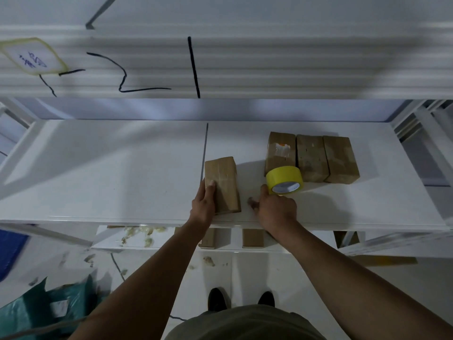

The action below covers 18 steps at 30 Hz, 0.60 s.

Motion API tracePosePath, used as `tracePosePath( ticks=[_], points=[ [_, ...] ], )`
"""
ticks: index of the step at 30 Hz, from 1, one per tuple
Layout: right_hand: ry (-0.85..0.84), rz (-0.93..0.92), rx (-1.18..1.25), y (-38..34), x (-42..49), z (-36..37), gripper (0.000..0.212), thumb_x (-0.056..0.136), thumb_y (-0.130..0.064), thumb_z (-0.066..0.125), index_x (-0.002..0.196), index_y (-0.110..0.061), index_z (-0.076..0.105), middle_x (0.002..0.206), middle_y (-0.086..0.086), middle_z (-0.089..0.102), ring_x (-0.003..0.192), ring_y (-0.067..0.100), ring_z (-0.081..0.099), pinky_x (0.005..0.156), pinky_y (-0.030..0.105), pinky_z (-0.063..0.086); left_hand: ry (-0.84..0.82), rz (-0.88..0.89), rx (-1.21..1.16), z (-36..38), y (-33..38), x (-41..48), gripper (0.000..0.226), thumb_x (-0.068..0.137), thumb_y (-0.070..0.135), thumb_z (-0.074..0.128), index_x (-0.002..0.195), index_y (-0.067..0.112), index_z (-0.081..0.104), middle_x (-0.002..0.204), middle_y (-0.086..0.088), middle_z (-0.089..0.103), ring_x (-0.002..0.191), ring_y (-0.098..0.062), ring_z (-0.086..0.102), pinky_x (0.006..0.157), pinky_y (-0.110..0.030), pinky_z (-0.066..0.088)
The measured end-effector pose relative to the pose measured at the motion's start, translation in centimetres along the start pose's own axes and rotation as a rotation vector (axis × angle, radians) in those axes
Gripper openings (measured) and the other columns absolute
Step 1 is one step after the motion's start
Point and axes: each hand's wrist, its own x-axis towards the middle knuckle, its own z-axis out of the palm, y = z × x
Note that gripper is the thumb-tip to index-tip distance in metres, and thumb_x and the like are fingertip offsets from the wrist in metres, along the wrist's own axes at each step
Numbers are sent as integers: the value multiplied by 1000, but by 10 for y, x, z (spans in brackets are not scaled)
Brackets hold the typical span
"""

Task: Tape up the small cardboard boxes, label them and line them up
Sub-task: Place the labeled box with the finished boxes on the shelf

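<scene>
Under my left hand (204, 203) the box (223, 184) is matt brown cardboard — the tape roll (284, 180) glossy yellow plastic, the shelf (110, 173) smooth, white, faintly shiny.

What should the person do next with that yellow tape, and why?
Probably carry the tape roll left onto the box: the left hand rests on it, the right hand holds the roll, and it sits apart from the three lined-up boxes.
</scene>
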Motion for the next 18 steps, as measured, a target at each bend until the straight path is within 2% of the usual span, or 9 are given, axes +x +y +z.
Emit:
tracePosePath(
  ticks=[2,4,6,8,10,12,15,18],
  points=[
    [28,-19,4,5,-4,2,54,101,-57,51,134,-14,53,81,10,73,69,33,71,50,28,26,-6,26,-40,0,6,-4,52,109,55,37,154,32,45,140,-3,57,122,-22,56,97,-32,47],
    [107,-33,71,5,-8,-2,43,99,-50,58,123,-15,59,71,10,68,59,33,67,50,27,30,-17,58,-55,1,12,-9,52,110,52,36,155,30,43,137,-1,57,119,-19,57,84,-22,48],
    [180,-15,341,0,-10,-12,26,104,-40,55,110,-16,59,69,7,64,62,32,66,50,29,35,-27,95,-70,1,18,-14,50,110,52,35,155,30,42,131,4,59,116,-15,61,78,-17,50],
    [184,2,711,-10,-8,-31,25,107,-40,50,100,-17,56,68,-1,59,64,25,63,52,33,41,-32,148,-81,1,22,-18,46,111,49,37,152,31,46,125,8,64,111,-10,66,76,-18,57],
    [177,25,867,-22,-4,-51,34,106,-52,46,97,-20,53,66,-5,57,63,17,59,53,32,40,-39,206,-83,3,26,-22,44,111,47,37,151,32,47,125,9,66,108,-7,69,79,-23,61],
    [126,28,839,-33,2,-66,41,105,-61,42,98,-21,50,73,-3,61,68,17,61,56,32,42,-45,246,-75,5,31,-24,46,111,48,37,154,34,43,131,11,64,111,-3,68,87,-30,63],
    [99,46,848,-41,8,-74,42,106,-56,43,98,-15,50,82,3,64,76,24,61,66,39,48,-34,268,-91,7,37,-26,49,111,48,37,158,34,38,142,3,58,122,-12,64,96,-38,62],
    [93,105,982,-44,10,-69,41,107,-46,51,91,-7,51,73,6,57,68,23,56,61,37,41,-16,259,-89,7,43,-27,56,107,57,41,160,42,32,152,1,45,134,-22,54,99,-45,60]
  ],
)
